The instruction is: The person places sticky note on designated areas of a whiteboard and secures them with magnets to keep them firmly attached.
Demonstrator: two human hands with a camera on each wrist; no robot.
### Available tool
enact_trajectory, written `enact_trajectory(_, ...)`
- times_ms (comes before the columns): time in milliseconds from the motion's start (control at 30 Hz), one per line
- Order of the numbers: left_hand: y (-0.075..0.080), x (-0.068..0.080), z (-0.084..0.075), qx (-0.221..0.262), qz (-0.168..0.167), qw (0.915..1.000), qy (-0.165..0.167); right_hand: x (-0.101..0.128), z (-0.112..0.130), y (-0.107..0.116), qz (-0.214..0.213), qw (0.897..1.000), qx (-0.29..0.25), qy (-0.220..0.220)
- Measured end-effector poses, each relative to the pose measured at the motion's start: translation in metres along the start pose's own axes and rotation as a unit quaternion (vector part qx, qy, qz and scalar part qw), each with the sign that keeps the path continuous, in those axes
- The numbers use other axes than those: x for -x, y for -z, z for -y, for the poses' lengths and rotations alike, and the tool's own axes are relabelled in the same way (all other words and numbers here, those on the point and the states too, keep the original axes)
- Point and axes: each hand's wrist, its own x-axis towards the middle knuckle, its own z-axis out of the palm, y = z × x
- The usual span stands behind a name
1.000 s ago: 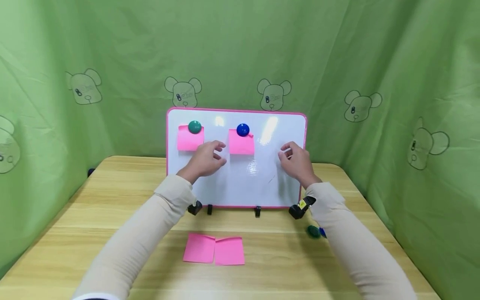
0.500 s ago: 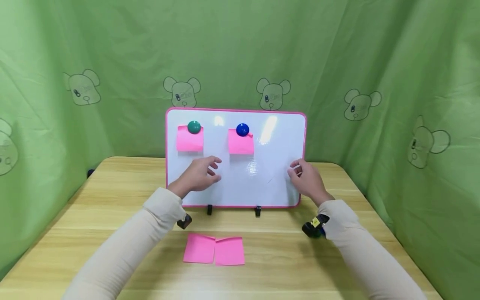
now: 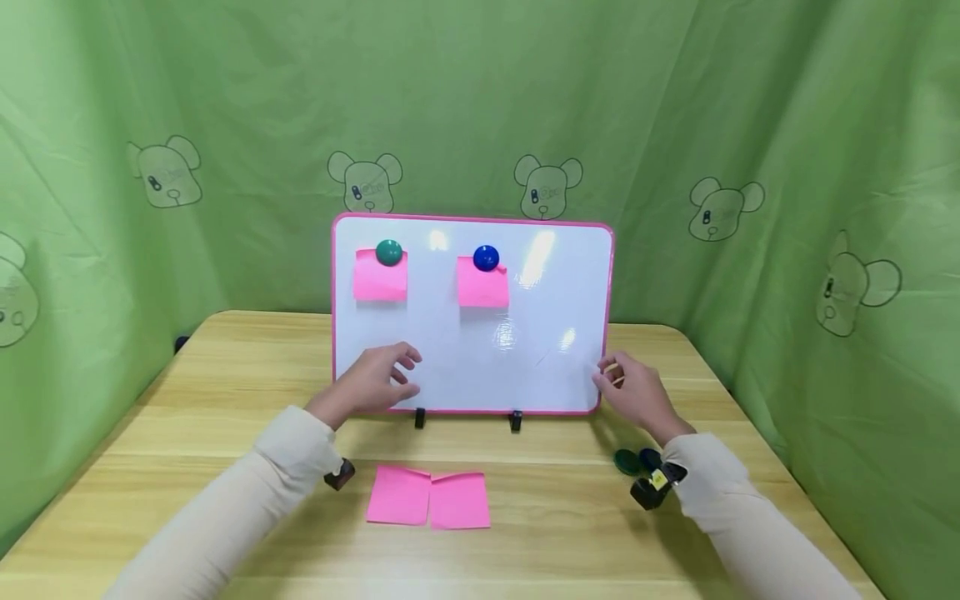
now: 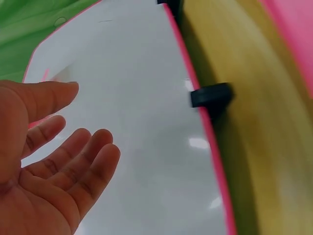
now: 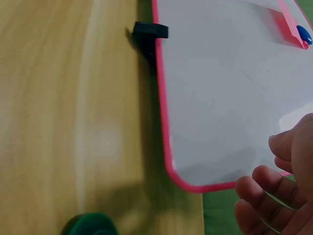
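Note:
My left hand (image 3: pixel 377 377) hangs before the lower left of a pink-framed whiteboard (image 3: pixel 465 358), fingers relaxed and holding nothing. In the left wrist view its thumb (image 4: pixel 54 98) stands apart from the fingers. My right hand (image 3: pixel 636 387), likewise holding nothing, is by the board's lower right corner with loosely bent fingers. Upper left on the board, a green magnet (image 3: pixel 389 252) sits over a pink sticky note (image 3: pixel 380 279). A blue magnet (image 3: pixel 486 257) sits over another pink note (image 3: pixel 482 287) near the middle.
Two pink sticky notes, a left one (image 3: pixel 398 497) and a right one (image 3: pixel 460 502), lie side by side on the wooden table (image 3: pixel 547 550). A green magnet (image 3: pixel 627 462) and a blue magnet (image 3: pixel 649 458) lie near my right wrist. Black feet (image 3: pixel 515 422) support the board.
Both hands have come down and back from the board, the left drifting left and the right drifting right. The notes and magnets stay where they were.

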Motion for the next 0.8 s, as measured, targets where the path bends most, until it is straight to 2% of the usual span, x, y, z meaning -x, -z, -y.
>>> enact_trajectory(300, -0.015, 0.023, 0.021, -0.002, 0.041, 0.9991, 0.000, 0.021, -0.019, -0.003, 0.057, 0.998, 0.008, 0.005)
enact_trajectory(567, -0.025, 0.034, 0.025, -0.008, 0.066, 0.9978, 0.000, 0.036, -0.023, 0.001, 0.099, 0.995, 0.016, 0.004)
enact_trajectory(800, -0.033, 0.041, 0.030, -0.003, 0.089, 0.9960, 0.001, 0.045, -0.027, 0.006, 0.157, 0.986, 0.060, -0.010)
